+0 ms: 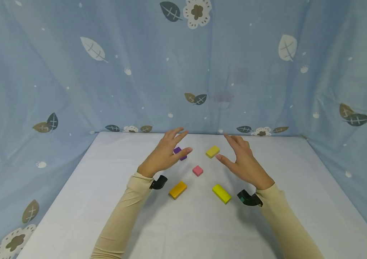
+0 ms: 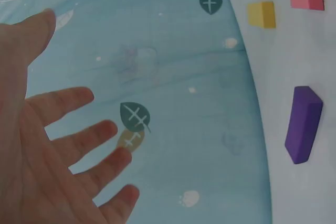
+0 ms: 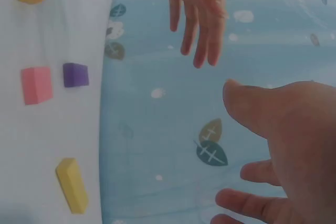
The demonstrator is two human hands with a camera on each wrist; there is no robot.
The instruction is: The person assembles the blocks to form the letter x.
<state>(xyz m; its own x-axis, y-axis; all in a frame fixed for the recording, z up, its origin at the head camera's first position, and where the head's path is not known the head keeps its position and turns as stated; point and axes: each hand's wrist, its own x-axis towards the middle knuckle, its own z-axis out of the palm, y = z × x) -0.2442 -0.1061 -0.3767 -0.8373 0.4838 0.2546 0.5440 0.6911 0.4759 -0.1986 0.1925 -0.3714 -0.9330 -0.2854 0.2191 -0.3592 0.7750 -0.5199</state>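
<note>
My left hand (image 1: 164,153) is held over the table with fingers spread and nothing in them. Under its thumb in the head view lies a purple block (image 1: 183,157), partly covered by the hand. My right hand (image 1: 244,163) hovers opposite, its fingers spread too and holding nothing. A pale yellow block (image 1: 212,151) lies near the right thumb. Between the hands, a small pink block (image 1: 197,171) sits on the table. Closer to me are an orange block (image 1: 178,190) on the left and a bright yellow block (image 1: 221,194) on the right.
The blocks lie apart on a white tabletop (image 1: 177,230). A blue curtain (image 1: 151,82) with leaves and flowers rises along its back edge and both sides. Dark wrist devices are strapped at the left cuff (image 1: 159,182) and the right cuff (image 1: 249,198).
</note>
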